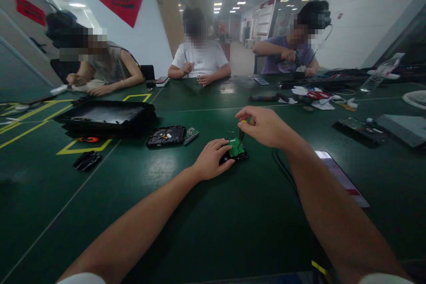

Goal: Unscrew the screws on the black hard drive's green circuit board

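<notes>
On the green table (199, 213) lies a small black device with a green circuit board (234, 147). My left hand (213, 157) rests over its left side, fingers spread across the casing and the board's edge. Above the board, my right hand (264, 128) has its thumb and fingers closed round a small screwdriver (242, 133) with a yellow top, held upright with the tip down at the board. An opened black drive (165, 136) and a loose circuit board (191, 136) lie to the left of the device.
Stacked black trays (106, 113) and a black bundle (87, 160) are at left. A phone (342, 177) lies beside my right forearm; another drive (360, 131), a grey box (402, 128) and a bottle (382, 72) are at right. Three people sit across the table.
</notes>
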`<state>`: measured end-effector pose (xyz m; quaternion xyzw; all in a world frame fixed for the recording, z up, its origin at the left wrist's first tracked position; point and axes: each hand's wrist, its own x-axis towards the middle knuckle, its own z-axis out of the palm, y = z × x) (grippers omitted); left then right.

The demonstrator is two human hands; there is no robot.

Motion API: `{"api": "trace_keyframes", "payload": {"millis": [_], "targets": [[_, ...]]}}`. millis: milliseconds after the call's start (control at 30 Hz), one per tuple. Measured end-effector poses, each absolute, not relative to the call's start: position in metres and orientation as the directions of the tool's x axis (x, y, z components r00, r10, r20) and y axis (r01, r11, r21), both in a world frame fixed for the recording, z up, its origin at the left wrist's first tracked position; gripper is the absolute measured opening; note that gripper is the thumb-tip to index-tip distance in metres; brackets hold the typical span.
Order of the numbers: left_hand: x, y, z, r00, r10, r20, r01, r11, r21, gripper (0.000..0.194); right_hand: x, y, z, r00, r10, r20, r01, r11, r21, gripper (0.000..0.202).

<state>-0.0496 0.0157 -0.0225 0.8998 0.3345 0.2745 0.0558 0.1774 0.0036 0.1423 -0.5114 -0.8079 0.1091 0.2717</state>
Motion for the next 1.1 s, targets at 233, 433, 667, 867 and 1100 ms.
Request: {"api": "trace_keyframes", "payload": {"millis": [233, 433, 667, 867, 1100], "targets": [[-0.0503, 0.0163, -0.0229, 0.630, 0.631, 0.452, 0.573, -0.771, 0.278, 0.053, 0.1770, 0.0048, 0.1396, -0.322, 0.879, 0.351, 0.763, 0.461, -0.453, 0.018], [-0.0498, 0.0160, -0.0215, 0.631, 0.631, 0.452, 0.570, -0.771, 0.282, 0.053, 0.1760, 0.0047, 0.1410, -0.364, 0.874, 0.323, 0.740, 0.482, -0.470, 0.021], [-0.0497, 0.0153, -0.0202, 0.631, 0.629, 0.455, 0.569, -0.773, 0.279, 0.052, 0.1766, 0.0012, 0.1449, -0.393, 0.866, 0.309, 0.709, 0.500, -0.497, 0.018], [-0.0505, 0.0158, -0.0217, 0.624, 0.636, 0.453, 0.571, -0.768, 0.291, 0.052, 0.1759, 0.0004, 0.1448, -0.327, 0.895, 0.303, 0.755, 0.440, -0.486, 0.019], [-0.0494, 0.0147, -0.0208, 0.627, 0.634, 0.453, 0.570, -0.769, 0.288, 0.052, 0.1760, 0.0024, 0.1432, -0.348, 0.886, 0.307, 0.742, 0.461, -0.487, 0.020]]}}
